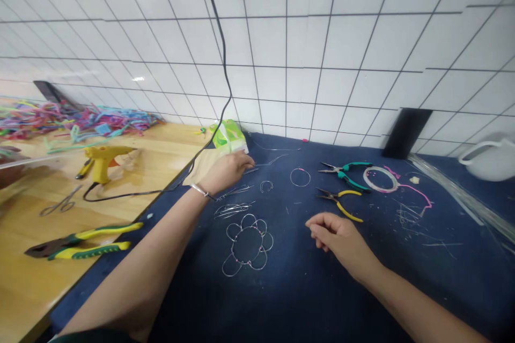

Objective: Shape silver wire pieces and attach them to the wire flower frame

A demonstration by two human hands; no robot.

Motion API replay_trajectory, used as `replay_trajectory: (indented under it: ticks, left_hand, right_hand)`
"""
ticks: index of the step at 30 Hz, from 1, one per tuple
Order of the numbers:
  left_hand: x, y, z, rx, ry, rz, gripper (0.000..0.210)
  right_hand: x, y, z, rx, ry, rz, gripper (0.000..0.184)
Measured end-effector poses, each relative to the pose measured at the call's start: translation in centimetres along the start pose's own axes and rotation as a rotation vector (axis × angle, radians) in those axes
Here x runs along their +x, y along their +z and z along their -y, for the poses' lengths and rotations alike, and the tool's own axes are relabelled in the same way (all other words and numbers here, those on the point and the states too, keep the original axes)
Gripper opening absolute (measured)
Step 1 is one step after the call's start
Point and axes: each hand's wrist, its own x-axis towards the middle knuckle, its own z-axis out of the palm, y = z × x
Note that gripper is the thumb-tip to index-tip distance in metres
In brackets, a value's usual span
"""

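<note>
A tiled wall point(306, 43) is met by a blue cloth point(289, 295). The fingers of the left hand point(228, 171) are drawn close together beside a thin wire point(270, 163); whether it is pinched cannot be told. Nearer the body, the wire flower point(260, 249) is laid flat. The right hand point(338, 236) is curled narrowly near the yellow pliers point(336, 197), its palm hidden; whether anything is held cannot be told. Another person's hand point(8, 167) is blurred and cut off at the left edge.
</note>
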Motion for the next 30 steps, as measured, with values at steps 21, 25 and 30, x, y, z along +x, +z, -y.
replay_trajectory:
  ticks: [21,25,30]
  left_hand:
    - [-2.6,-1.0,-13.8,0.079,0.455,-0.024,0.022]
    - [-2.9,-1.2,-14.2,0.11,0.478,-0.053,0.02]
    - [-3.4,-0.9,-14.8,0.024,0.406,-0.074,0.022]
  right_hand:
    - [0.4,-2.3,-0.6,-0.974,-0.676,-0.204,0.021]
    - [0.3,-2.4,-0.4,-1.019,-0.648,-0.208,0.021]
    - [0.0,-2.6,-0.1,-1.057,-0.701,-0.277,0.021]
